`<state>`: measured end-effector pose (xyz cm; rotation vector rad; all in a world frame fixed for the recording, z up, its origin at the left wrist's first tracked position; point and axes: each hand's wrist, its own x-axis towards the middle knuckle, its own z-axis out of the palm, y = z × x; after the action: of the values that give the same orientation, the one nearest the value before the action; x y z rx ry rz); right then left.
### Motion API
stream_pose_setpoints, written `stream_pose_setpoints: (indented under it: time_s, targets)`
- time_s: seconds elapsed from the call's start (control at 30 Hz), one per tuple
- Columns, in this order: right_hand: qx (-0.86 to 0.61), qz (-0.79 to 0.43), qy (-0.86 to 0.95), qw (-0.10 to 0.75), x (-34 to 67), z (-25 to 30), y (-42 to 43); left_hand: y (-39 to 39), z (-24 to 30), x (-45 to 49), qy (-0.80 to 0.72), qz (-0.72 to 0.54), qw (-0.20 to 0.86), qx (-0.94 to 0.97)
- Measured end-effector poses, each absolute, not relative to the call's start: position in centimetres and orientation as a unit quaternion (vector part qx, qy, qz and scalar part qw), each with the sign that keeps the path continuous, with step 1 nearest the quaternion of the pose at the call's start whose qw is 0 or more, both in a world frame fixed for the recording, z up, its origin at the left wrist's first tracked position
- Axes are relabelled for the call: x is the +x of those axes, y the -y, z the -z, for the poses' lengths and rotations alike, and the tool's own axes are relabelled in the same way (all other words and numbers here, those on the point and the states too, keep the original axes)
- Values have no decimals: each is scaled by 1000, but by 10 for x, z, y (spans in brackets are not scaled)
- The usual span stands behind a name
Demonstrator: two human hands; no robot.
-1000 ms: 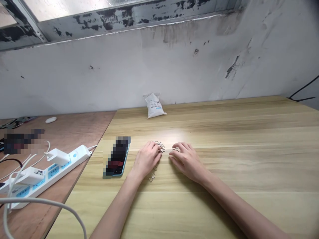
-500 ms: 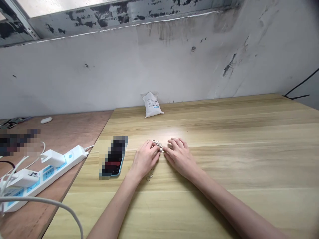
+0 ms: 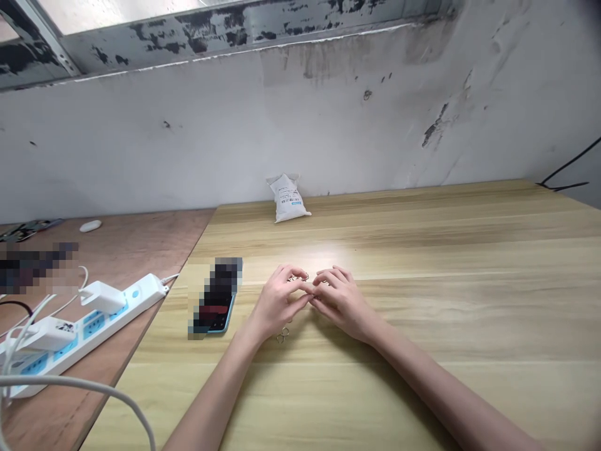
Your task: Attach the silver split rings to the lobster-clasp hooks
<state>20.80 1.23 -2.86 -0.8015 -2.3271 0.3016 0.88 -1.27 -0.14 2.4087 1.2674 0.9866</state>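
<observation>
Here we go, fingers [image 3: 300,293] curled and touching at the tips, left hand [image 3: 277,305] and right hand [image 3: 342,304], any grip hidden, small silver metal rings [image 3: 298,277] right under them, two more silver metal rings [image 3: 282,336] just beside the left palm, all on the pale wooden surface [image 3: 446,313]

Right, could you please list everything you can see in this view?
Metal rings: several, silver, on desk
Smartphone: one, blue edge, desk's left side
Sachet: one, white, desk, by wall
Wooden desk: one, pale, centre
Plywood table: one, reddish-brown, left
Power strip: one, white and blue, plywood table
Chargers: two, white, in power strip
Cable: one, white, lower left
Wall: one, scuffed white, behind desk
Left hand: one, bare, over rings
Right hand: one, bare, touching left hand
</observation>
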Motion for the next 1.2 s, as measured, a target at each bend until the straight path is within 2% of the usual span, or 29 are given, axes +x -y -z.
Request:
stream_pose_setpoints:
  time_s: [0.27,0.73,0.97,1.2]
  targets:
    - [-317,-194,868,328,210,23,-8,14,-1,9,-445,-362,135,808]
    - [-315,-209,866,327,214,23,-9,17,-7,11,-448,-348,225,792]
    - [-319,-163,874,328,213,21,-9,16,-6,10,-452,-322,157,817]
    - [-327,-16,848,416,204,13,-2,17,-1,13,-482,-268,72,831]
